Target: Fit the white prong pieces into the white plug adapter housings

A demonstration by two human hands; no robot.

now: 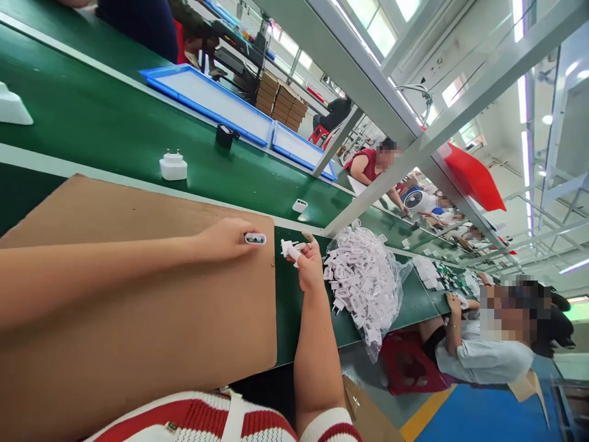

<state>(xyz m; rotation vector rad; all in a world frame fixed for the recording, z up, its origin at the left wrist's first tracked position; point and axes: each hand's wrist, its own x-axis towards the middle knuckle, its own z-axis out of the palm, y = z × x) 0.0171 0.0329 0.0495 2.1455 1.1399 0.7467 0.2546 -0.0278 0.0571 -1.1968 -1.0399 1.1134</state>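
Observation:
My left hand (223, 239) reaches in from the left over a brown cardboard sheet (138, 294), its fingers closed round a white charger housing (255, 239). The open oval end of that housing points toward the right. Just past the cardboard's edge, my right hand (309, 264) pinches a small white plug piece (289, 248) between thumb and fingers. A narrow gap separates the two parts. Close to the right hand lies a clear plastic bag (363, 282) heaped with many white plug pieces.
A white plug charger (173, 166) and another white housing (300, 205) stand on the green belt (239, 178). Beyond are a black object (224, 136) and blue-rimmed trays (211, 98). A grey metal post (354, 199) rises near the bag. Co-workers sit along the line at right.

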